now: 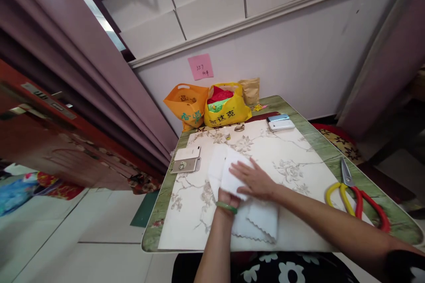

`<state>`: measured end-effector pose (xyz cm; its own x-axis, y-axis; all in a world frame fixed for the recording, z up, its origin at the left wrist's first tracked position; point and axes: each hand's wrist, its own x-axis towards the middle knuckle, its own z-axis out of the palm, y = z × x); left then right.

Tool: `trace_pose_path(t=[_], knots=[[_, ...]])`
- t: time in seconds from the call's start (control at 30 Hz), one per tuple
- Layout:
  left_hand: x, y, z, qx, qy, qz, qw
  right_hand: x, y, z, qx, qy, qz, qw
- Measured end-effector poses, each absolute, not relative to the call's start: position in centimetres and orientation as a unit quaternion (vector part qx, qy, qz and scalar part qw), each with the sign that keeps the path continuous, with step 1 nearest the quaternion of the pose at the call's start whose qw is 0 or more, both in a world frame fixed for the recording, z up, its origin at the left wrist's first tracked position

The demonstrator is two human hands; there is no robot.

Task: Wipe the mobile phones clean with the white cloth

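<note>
Handling a folded white cloth (pixel 229 182) at the center of the frame, with the right hand (pixel 256 182) laid across it, grip spread, and the left hand (pixel 229 198), a green bangle (pixel 226 207) around its wrist, at the lower edge, grip partly hidden and impossible to read as clamped or loose. Working at a green-bordered counter (pixel 156 216), above wavy-edged white cloth (pixel 264 221) at lower center, between phones (pixel 187 154) at left and red-and-yellow scissors (pixel 347 180) at lower right.
</note>
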<state>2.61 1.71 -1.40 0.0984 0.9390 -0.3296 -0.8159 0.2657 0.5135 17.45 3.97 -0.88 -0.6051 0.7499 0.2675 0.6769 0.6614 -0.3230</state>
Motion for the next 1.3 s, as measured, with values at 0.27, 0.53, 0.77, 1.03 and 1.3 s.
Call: trace_pose_path(t=[0.27,0.53,0.77,1.03,1.3], knots=[[3.0,2.0,-0.3,0.057,0.374,0.573,0.728,21.8,-0.7,1.0,-0.429,-0.844,0.064,0.315],[2.7,2.0,-0.7,0.077,0.389,0.559,0.728,22.0,-6.6,2.1,-0.311,-0.927,0.118,0.175],[3.1,1.9,-0.3,0.055,0.389,0.579,0.714,23.9,-7.4,3.0,-0.391,-0.909,0.081,0.12],[3.7,1.2,-0.1,0.044,0.394,0.59,0.704,26.9,-10.1,4.8,-0.409,-0.895,0.171,0.039],[3.7,-0.6,-0.5,0.06,0.351,0.572,0.739,28.6,-8.1,6.5,-0.403,-0.858,0.317,0.026]])
